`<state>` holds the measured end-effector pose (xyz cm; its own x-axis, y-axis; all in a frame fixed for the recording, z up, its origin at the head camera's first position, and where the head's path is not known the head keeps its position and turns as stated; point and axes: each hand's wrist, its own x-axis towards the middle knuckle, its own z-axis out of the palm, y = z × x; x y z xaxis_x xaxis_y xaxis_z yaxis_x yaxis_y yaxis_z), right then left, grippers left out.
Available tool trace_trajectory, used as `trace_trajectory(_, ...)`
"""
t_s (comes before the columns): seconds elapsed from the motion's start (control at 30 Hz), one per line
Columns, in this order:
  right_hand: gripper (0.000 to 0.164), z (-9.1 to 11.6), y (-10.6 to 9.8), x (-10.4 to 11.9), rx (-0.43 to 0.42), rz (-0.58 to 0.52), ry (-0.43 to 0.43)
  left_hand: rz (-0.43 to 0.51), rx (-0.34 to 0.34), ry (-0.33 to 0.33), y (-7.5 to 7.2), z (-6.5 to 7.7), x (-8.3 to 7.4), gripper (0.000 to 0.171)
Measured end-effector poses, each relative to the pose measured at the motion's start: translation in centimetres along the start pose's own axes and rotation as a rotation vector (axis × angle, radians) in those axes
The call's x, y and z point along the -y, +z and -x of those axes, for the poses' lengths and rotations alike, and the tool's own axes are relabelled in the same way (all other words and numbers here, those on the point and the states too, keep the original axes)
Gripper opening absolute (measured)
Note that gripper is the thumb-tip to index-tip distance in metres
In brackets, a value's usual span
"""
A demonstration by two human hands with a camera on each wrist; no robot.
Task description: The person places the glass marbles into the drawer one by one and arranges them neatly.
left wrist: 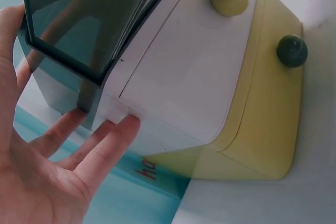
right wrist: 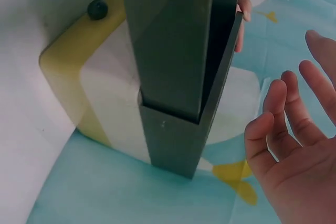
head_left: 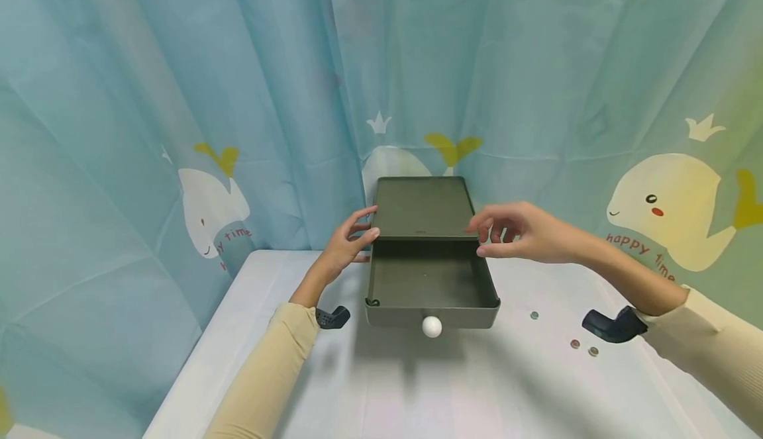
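Observation:
A small chest of drawers stands on the table, its dark green top drawer pulled well out, with a white knob. Below it, a white drawer with a yellow knob and a yellow drawer with a dark green knob are closed. My left hand is spread along the chest's left side, fingertips against the green and white sections. My right hand hovers by the right edge, fingers loosely bent; in the right wrist view it stands apart from the chest, holding nothing.
Right of the chest, a small green disc, a reddish disc and a brownish disc lie on the white table. A blue curtain with printed whales hangs right behind the chest. Dark wrist cameras stick out below both wrists.

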<state>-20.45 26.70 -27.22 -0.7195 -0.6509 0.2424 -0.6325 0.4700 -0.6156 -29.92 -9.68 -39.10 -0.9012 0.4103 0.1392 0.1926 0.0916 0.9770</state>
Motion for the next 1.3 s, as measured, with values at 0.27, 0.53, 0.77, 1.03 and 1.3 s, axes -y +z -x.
trace_trajectory(0.27, 0.027, 2.1, 0.2, -1.6, -0.080, 0.027, 0.020, -0.007, -0.007, 0.001, 0.0, 0.0, 0.0, 0.056)
trace_trajectory(0.53, 0.029, 4.8, 1.3, -5.2, -0.173, -0.013, 0.096, -0.001, -0.014, 0.005, 0.0, 0.1, 0.0, 0.056)
trace_trajectory(0.77, 0.026, 7.3, 2.7, -8.1, -0.226, -0.053, 0.185, -0.007, -0.009, 0.004, 0.0, 0.0, 0.1, 0.055)
trace_trajectory(1.03, 0.026, 9.8, 4.1, -11.0, -0.257, 0.002, 0.282, -0.015, -0.011, 0.015, 0.0, 0.0, 0.1, 0.056)
trace_trajectory(1.3, 0.031, 11.5, 5.8, -13.5, -0.226, -0.071, 0.359, -0.005, -0.011, 0.011, 0.0, 0.0, 0.1, 0.055)
